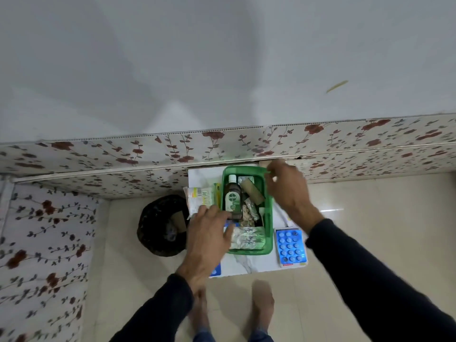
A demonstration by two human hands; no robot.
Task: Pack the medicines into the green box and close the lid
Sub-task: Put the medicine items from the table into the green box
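You are partway: the green box on the surface already holds a bottle and foil strips, but the blue blister pack lies outside and no lid shows. Your left hand spreads open, empty, over the box's near-left corner; your right hand pinches something small at its far rim.
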